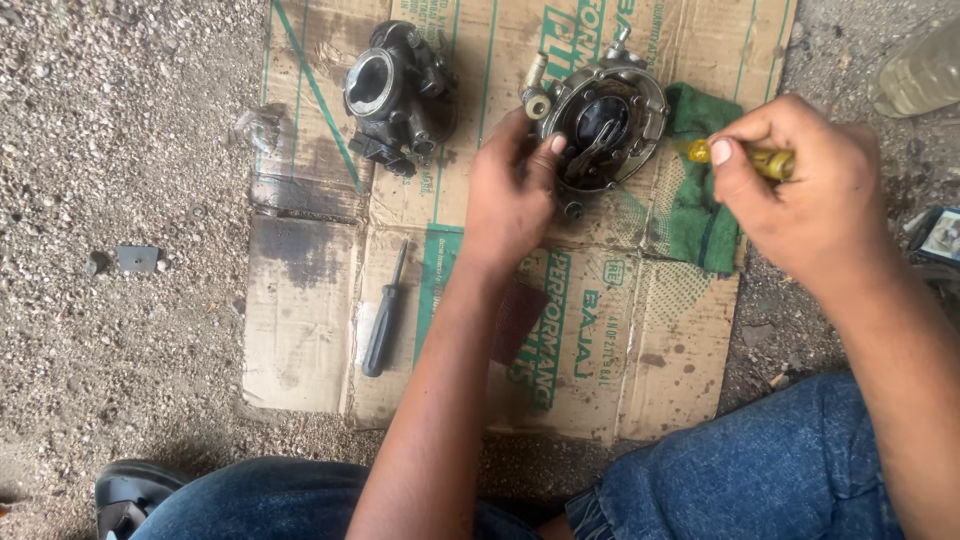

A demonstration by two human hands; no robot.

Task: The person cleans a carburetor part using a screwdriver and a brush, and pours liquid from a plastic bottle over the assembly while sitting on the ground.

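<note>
Carb stuff all over a flattened brown cardboard sheet with green print (600,340), laid on gravel ground (120,250). Person's sitting right behind it in blue jeans (760,470), black shoe (130,490) poking out at the bottom left.

Main piece is the round grey metal carburetor body with its open bowl side facing up (605,125). It sits near the far edge of the cardboard, half on a crumpled green rag (700,200). Its brass-tipped fitting sticks out toward the upper left, so the long axis runs roughly diagonal, upper left to lower right.

Left hand (510,195) is curled round the near-left rim of that body, thumb pressed on the edge, fingers wrapped underneath, so a fairly narrow grip holding it steady. Right hand (800,185) is closed tight on a screwdriver with a yellow translucent handle (750,158), which lies about horizontal with the handle's end pointing left toward the carb body. Can't see the shaft, the fist hides it.

Second dark carburetor with a round throat (395,90) sits apart to the left. Black-handled screwdriver (385,315) lies nearer the person, long axis almost straight away from them. Clear plastic bottle (920,70) at the top right corner, off the cardboard.
</note>
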